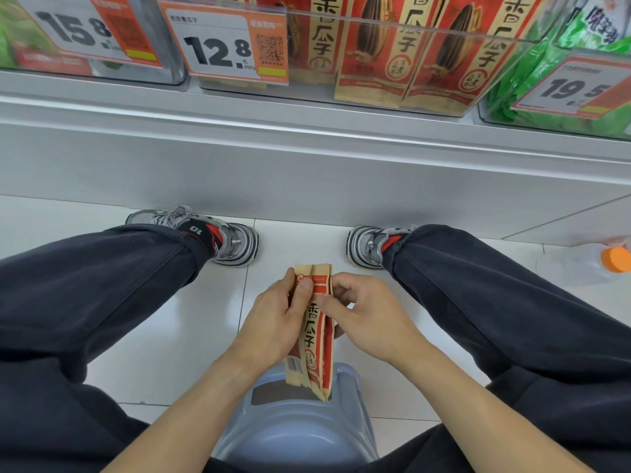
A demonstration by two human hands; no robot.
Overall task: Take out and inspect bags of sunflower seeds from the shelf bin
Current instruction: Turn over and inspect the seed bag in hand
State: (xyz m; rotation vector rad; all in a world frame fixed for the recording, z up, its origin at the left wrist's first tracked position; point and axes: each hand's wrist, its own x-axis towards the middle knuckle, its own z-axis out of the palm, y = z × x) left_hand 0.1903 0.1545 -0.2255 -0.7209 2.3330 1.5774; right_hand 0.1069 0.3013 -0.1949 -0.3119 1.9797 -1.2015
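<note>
Running across the top, grey metal shelf (307,155) with clear plastic bins on it. Filling the middle shelf bin (403,46), red and tan upright bags of sunflower seeds (372,52), each printed with a dark seed and large characters. To either side, bins of green packets (532,80). Clipped to the bin fronts, price tags: 12.8 (222,46) on the middle one, 15.8 (78,25) at the left, 19.5 (573,87) at the right. Below, glossy white tiled floor (191,336), with dark-trousered legs (102,285) spread wide and grey sneakers (222,237) toeing the shelf base. Under the body, a blue-grey plastic stool (293,431). At the right edge, on the floor, a clear bottle with an orange cap (614,259). Between the knees, well below the bin, two seed bags (317,336) held together edge-on, upright and slightly tilted. Gripping them from one side, left hand (276,322), thumb over the upper front. Pinching the other side, right hand (365,315), fingers curled, thumb against the front bag's face.
</note>
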